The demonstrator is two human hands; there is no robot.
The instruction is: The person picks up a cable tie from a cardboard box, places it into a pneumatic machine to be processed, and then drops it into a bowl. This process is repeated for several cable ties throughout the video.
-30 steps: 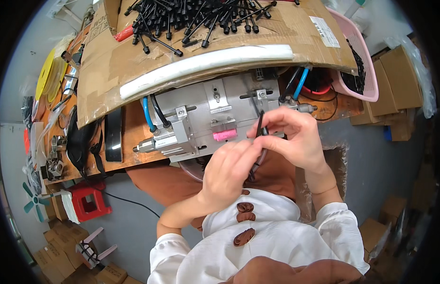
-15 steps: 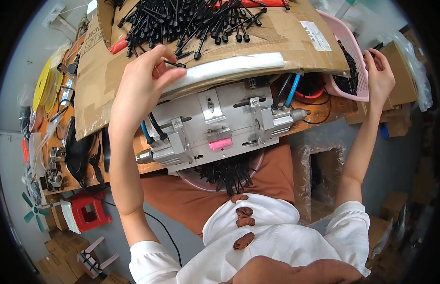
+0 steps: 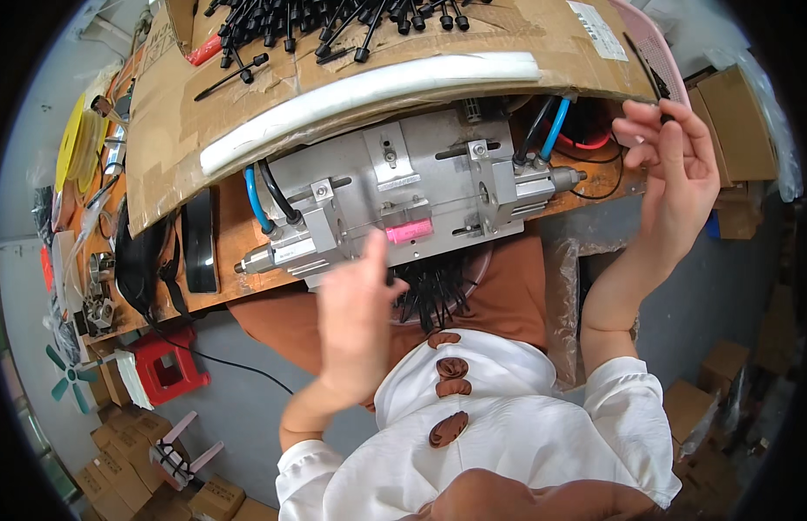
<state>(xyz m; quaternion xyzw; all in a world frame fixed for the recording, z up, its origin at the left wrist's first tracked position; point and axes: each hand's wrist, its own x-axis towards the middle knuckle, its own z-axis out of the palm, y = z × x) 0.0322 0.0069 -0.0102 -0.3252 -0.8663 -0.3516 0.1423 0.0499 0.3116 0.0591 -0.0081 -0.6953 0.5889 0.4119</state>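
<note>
My left hand (image 3: 356,326) is smeared by motion in front of the metal fixture (image 3: 286,221), its index finger extended near a pink block (image 3: 410,230) on the fixture's front. Whether anything sits in its fingers is not clear. Off to the right, my right hand (image 3: 677,182) pinches a small black part (image 3: 666,118) between thumb and index finger, beside the pink basket (image 3: 654,39). Many black rod-like parts with thick heads (image 3: 330,26) lie heaped on the cardboard (image 3: 173,165) above the fixture. One such rod (image 3: 230,78) lies apart on the left.
A white foam strip (image 3: 369,100) runs along the cardboard's near edge. Blue tubes (image 3: 556,128) and black tubes connect to both ends of the fixture. Below it, black rods (image 3: 429,300) fill a container on my lap. A red stool (image 3: 165,369) stands at lower left.
My left hand has dropped from the cardboard's near edge, where it held a black rod, to the fixture's front. My right hand has come down and slightly inward from the basket's right rim.
</note>
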